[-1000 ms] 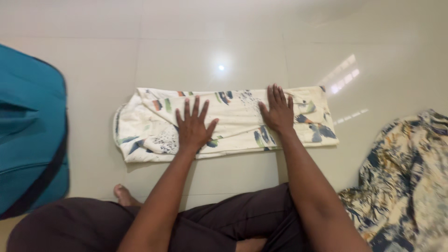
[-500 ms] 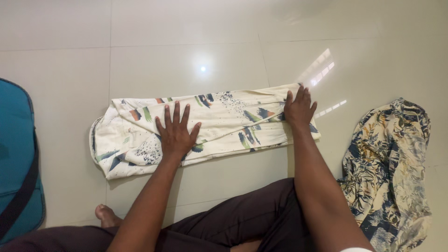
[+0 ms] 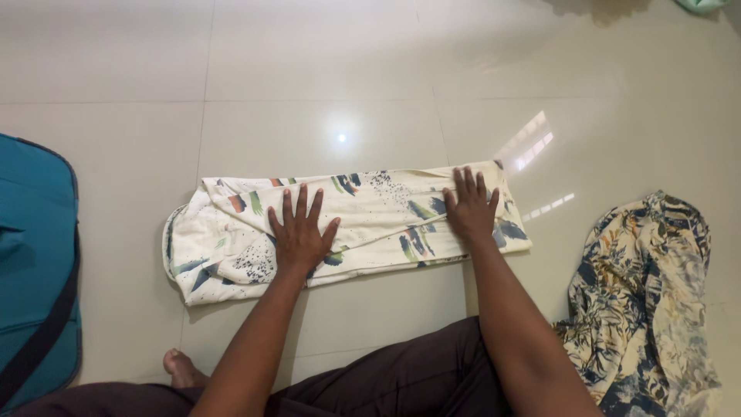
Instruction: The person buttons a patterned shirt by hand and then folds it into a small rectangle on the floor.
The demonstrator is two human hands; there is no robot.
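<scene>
Pressing down with both palms, the person sits on the glossy tiled floor [image 3: 324, 69] and flattens a cream garment [image 3: 363, 220] printed with blue, green and orange strokes, which lies folded into a long band straight ahead of their dark-trousered knees. The left hand [image 3: 301, 232] rests flat with its fingers spread on the middle-left of the garment, gripping nothing; the right hand [image 3: 471, 205] lies equally flat, fingers straight and close together, on the garment's right end, and it too has hold of nothing. What strikes me as risky is the slick tile under the garment: any sideways push from either palm could make the whole band slide or let the upper layers creep apart, and the diagonal overlap running between the two hands looks loose enough to spring open once pressure comes off. The rounded left end of the garment, beyond the left hand, sits bunched and unpinned, so it could unroll first. A teal bag [image 3: 35, 262] lies well to the left of the garment, and a crumpled blue-and-tan floral cloth [image 3: 652, 301] lies to its right, apart from it and near the person's right forearm.
</scene>
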